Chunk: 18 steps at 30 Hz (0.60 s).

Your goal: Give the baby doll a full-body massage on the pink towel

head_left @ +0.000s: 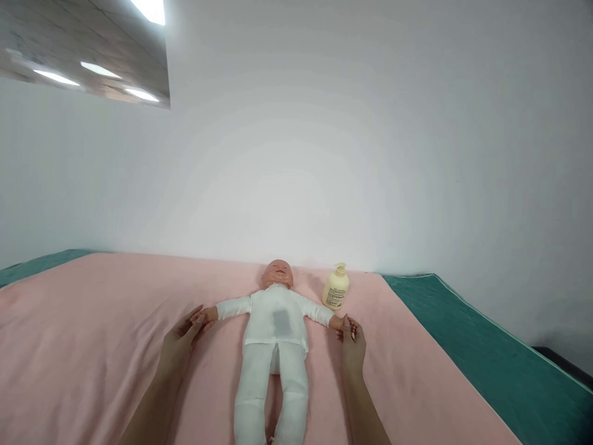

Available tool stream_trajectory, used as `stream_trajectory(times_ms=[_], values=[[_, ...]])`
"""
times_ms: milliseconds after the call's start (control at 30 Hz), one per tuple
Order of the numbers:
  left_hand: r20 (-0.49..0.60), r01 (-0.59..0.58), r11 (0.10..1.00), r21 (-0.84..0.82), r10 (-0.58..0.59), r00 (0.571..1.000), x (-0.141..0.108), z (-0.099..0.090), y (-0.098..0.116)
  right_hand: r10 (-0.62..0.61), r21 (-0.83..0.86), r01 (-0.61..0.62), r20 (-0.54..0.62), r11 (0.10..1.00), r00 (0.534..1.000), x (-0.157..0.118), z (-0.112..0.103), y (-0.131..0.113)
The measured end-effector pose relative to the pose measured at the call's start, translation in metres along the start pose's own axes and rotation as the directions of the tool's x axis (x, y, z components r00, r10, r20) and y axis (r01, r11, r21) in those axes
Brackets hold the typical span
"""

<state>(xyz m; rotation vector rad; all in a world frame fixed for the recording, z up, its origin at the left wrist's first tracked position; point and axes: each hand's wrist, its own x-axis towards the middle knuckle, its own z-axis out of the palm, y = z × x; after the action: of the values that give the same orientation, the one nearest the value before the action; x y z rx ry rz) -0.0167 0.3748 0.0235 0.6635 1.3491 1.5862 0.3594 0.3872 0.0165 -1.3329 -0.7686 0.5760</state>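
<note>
A baby doll [264, 315] in white clothes lies on its back, head toward the wall, with both arms stretched out to the sides. A grey patch shows on the front of its top. My left hand [181, 334] is closed around the doll's hand on the left, thumb on top. On the other side, my right hand [353, 343] pinches the doll's other hand between thumb and fingers. Just beyond my right hand stands a pale yellow pump bottle [336, 289] with dark print, near the doll's sleeve. The lower ends of the doll's legs reach the bottom of the view.
A wrinkled pink blanket [115, 346] lies under the doll. Green covering [477, 334] shows at the right and far left of the surface. Behind rises a white wall [296, 154]. Something dark [563, 364] sits low at the right edge.
</note>
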Motion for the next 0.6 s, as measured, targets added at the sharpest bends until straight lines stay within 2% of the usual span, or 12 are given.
stream_trajectory(times_ms=[100,233,433,600], values=[[0.024,-0.004,1.000,-0.023,0.005,1.000,0.003,0.000,-0.003,-0.004,0.003,0.004,-0.002,1.000,1.000,-0.001,0.001,-0.001],[-0.012,-0.060,0.997,-0.047,0.060,0.998,0.008,0.000,-0.010,-0.006,-0.015,0.006,-0.007,1.000,1.000,0.000,0.002,0.000],[-0.091,-0.033,0.994,0.101,0.042,0.995,0.014,-0.004,-0.018,-0.003,-0.058,0.002,-0.020,0.998,1.000,0.001,0.004,0.002],[-0.093,-0.081,0.991,0.104,0.090,0.992,0.008,-0.002,-0.018,-0.022,-0.088,0.019,-0.038,0.996,0.999,0.000,0.007,0.003]])
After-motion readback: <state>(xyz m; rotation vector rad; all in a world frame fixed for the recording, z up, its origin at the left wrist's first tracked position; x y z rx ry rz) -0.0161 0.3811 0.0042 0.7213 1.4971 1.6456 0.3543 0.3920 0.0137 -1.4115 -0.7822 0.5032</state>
